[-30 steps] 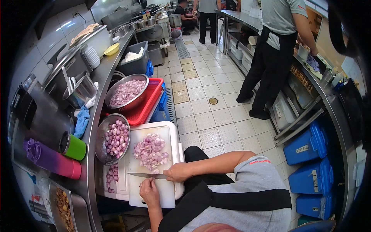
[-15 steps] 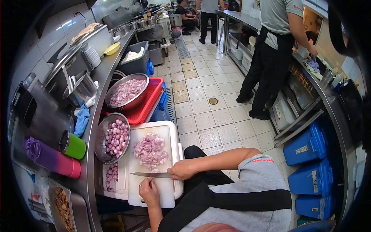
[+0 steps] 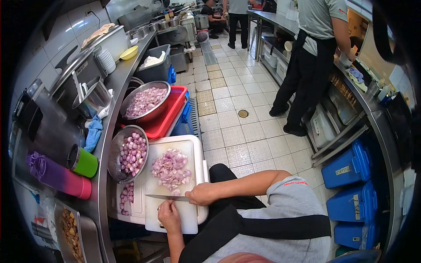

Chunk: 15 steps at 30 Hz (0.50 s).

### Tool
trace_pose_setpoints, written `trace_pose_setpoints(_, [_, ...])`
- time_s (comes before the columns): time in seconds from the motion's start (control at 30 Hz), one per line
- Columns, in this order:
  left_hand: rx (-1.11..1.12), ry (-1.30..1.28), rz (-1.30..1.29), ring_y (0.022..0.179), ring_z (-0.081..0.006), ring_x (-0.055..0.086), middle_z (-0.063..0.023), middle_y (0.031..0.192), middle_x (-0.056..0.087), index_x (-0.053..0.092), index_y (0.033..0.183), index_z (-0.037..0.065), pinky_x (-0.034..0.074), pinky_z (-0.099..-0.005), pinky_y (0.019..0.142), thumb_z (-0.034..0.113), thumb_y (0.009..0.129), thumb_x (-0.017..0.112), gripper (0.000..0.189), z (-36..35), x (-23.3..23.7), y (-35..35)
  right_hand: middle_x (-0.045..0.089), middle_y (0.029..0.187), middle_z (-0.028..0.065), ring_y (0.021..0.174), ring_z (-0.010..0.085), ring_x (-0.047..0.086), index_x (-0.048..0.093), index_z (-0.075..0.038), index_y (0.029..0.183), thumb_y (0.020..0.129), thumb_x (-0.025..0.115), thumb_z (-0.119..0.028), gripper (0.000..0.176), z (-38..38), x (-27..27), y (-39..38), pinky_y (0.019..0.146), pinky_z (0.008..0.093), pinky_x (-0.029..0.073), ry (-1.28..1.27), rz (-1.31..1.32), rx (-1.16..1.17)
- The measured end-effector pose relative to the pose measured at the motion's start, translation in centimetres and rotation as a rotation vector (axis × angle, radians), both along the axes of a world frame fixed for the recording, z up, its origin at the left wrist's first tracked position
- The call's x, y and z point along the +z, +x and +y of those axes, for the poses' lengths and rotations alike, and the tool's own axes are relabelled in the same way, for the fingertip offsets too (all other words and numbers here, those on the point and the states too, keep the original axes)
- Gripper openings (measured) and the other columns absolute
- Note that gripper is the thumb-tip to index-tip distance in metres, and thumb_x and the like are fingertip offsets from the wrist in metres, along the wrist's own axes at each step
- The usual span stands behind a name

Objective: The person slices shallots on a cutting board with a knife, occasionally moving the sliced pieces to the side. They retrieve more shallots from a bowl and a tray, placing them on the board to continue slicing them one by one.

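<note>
My right hand (image 3: 200,194) is wrapped round the handle of a kitchen knife (image 3: 166,197), whose blade points left across the white cutting board (image 3: 188,219). Just below the blade, my left hand (image 3: 169,216) has its fingers pinched together on the board; whatever they hold is too hidden to name. Beyond the knife lies a heap of sliced shallots (image 3: 171,167). Whole peeled shallots (image 3: 133,153) fill part of a metal bowl (image 3: 116,151) at the upper left of the board. More shallots (image 3: 127,199) lie in the white tub lid (image 3: 137,215) under the board.
A colander of sliced shallots (image 3: 147,101) rests over a red basket (image 3: 179,98). On the steel counter at left stand a purple-pink bottle (image 3: 61,177) and a green tumbler (image 3: 83,163). A co-worker (image 3: 307,65) stands at the right counter, above blue bins (image 3: 348,168).
My right hand and the knife have shifted a little to the left. My left hand stays almost in place, still pinched. The co-worker's arm at right has moved slightly.
</note>
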<state>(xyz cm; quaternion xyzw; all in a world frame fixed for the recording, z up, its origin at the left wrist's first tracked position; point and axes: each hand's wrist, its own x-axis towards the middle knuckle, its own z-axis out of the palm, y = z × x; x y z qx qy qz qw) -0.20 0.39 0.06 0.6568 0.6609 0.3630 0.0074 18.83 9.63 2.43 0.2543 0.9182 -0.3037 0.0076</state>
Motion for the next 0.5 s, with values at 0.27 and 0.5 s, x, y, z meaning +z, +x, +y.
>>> trace_pose_setpoints(0.27, [-0.002, -0.021, 0.043, 0.085, -0.0348, 0.061, -0.0144, 0.09, 0.066, 0.062, 0.087, 0.001, 0.048, -0.0443, 0.076, 0.001, 0.081, 0.067, 0.008, -0.2, 0.8, 0.6, 0.068, 0.083, 0.0246, 0.079, 0.0429, 0.067, 0.056, 0.002, 0.108, 0.095, 0.052, -0.032, 0.037, 1.3, 0.7, -1.2, 0.07, 0.0523, 0.053, 0.008, -0.047, -0.012])
trace_pose_setpoints(0.5, [0.0, -0.012, -0.061, 0.091, -0.0338, 0.062, -0.0156, 0.097, 0.066, 0.065, 0.103, 0.001, 0.049, -0.0419, 0.081, 0.003, 0.086, 0.062, 0.017, 1.7, -0.4, -2.1, 0.069, 0.084, 0.023, 0.082, 0.0421, 0.068, 0.061, -0.001, 0.106, 0.092, 0.055, -0.033, 0.036, 1.7, 4.5, 0.5, 0.072, 0.0521, 0.053, 0.129, -0.001, -0.08])
